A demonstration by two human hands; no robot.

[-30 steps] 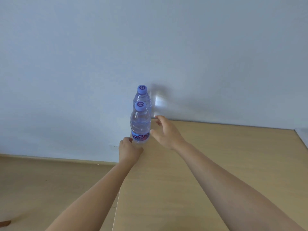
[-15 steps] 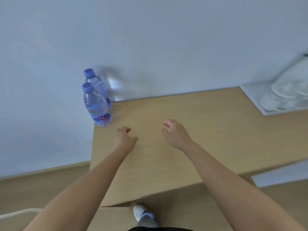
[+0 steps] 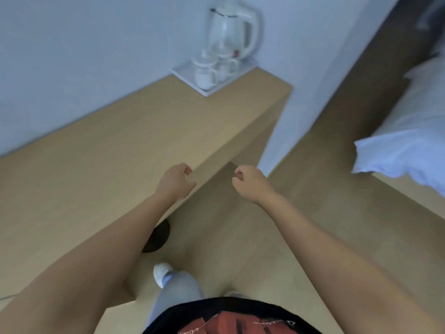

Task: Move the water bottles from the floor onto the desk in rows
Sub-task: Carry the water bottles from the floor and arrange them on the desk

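No water bottle is in view at this moment. The light wooden desk (image 3: 101, 153) runs from the lower left to the upper right along the wall. My left hand (image 3: 175, 182) hangs over the desk's front edge with its fingers loosely curled and nothing in it. My right hand (image 3: 250, 183) is just past that edge, above the floor, also loosely curled and holding nothing. The two hands are apart, about a hand's width between them.
A white tray (image 3: 207, 91) with a clear electric kettle (image 3: 232, 30) and white lidded cups (image 3: 204, 73) stands at the desk's far right end. A bed with white linen (image 3: 407, 141) is on the right. A dark round object (image 3: 156, 237) lies under the desk, beside my white shoe (image 3: 161, 272).
The view has swung right: the two bottles at the desk's left end have left the frame. Both hands have drawn back from the bottles to the desk's front edge, holding nothing.
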